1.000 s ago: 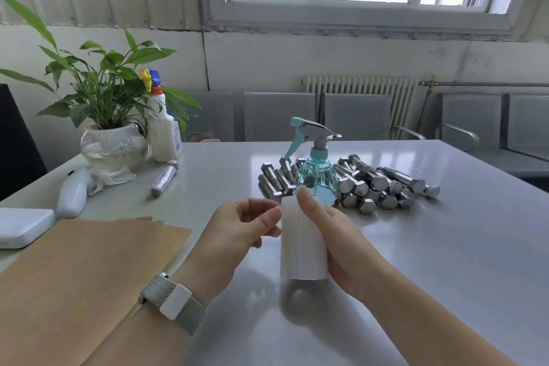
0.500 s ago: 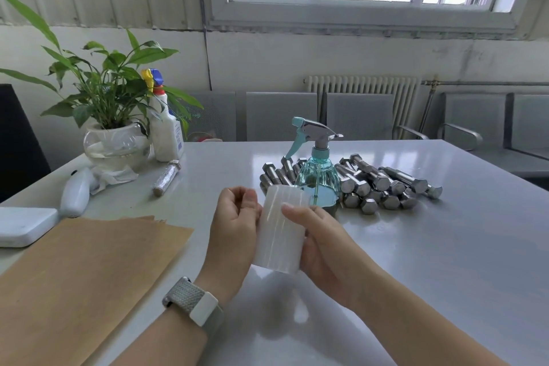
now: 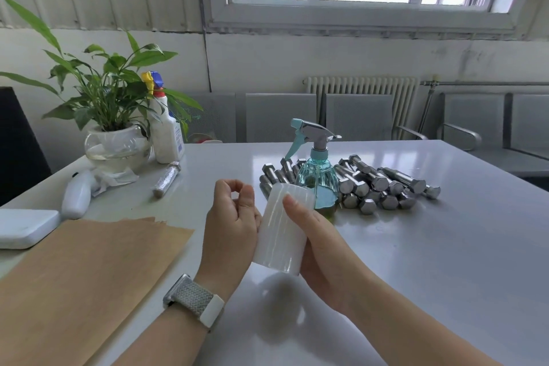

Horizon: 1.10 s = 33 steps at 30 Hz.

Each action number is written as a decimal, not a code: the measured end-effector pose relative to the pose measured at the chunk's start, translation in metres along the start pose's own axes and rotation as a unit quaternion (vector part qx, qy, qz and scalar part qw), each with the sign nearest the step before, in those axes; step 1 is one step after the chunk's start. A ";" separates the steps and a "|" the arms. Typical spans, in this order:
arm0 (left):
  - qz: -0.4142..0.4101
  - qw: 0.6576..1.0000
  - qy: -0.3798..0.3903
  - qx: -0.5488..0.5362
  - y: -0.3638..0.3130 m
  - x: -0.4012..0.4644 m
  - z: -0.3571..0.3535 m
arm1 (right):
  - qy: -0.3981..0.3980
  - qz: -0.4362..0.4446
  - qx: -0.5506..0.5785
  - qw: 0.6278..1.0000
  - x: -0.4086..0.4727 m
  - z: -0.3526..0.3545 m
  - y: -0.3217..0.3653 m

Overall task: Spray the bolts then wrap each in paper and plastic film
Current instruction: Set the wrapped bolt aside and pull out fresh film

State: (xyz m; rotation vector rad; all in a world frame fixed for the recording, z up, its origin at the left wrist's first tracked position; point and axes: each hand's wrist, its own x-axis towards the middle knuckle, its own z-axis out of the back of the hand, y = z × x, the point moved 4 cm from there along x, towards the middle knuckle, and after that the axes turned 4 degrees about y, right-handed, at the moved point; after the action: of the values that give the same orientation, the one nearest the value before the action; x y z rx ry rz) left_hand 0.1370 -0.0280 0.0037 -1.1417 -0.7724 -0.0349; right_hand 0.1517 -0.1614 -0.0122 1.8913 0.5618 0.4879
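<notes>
My right hand [image 3: 315, 244] grips a white roll of plastic film [image 3: 280, 235], holding it tilted just above the table. My left hand [image 3: 230, 220] rests against the roll's left side. Its thumb and forefinger are pinched together near the roll's top, seemingly on the film's loose end, which is too clear to see well. Behind the roll stands a teal spray bottle [image 3: 318, 175]. A pile of several steel bolts [image 3: 383, 184] lies around and to the right of it. Sheets of brown paper [image 3: 89, 261] lie at the near left.
One wrapped bolt [image 3: 166, 180] lies at the back left, near a potted plant [image 3: 114, 128] and a white bottle [image 3: 165, 134]. A white handheld device [image 3: 75, 196] and a flat white box [image 3: 23, 227] sit at the left edge. Grey chairs line the wall behind the table [image 3: 430, 261].
The roll went from upright to tilted and shifted left. My left hand moved onto its side, then its thumb and forefinger closed into a pinch near the top.
</notes>
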 end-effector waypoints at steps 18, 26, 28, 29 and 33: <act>0.049 0.998 0.031 -0.038 0.003 0.002 -0.002 | -0.013 0.005 0.027 1.000 0.000 -0.002 0.002; 0.026 0.999 -0.012 -0.038 -0.005 0.001 0.002 | -0.016 -0.018 0.072 0.997 -0.001 -0.002 0.003; 0.021 0.998 -0.012 -0.055 -0.007 -0.002 0.002 | -0.006 -0.017 0.078 0.997 -0.001 -0.002 0.003; 0.025 0.998 -0.009 -0.065 -0.007 -0.003 0.001 | -0.003 -0.019 0.080 0.997 -0.001 -0.001 0.003; 0.053 0.994 0.007 -0.091 -0.003 -0.003 -0.007 | -0.018 -0.018 0.058 0.998 0.000 0.004 0.003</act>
State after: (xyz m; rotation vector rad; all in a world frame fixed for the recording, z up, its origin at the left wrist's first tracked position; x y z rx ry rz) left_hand 0.1369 -0.0360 0.0029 -1.3528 -0.7054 -0.0242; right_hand 0.1546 -0.1650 -0.0105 1.9930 0.6108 0.4041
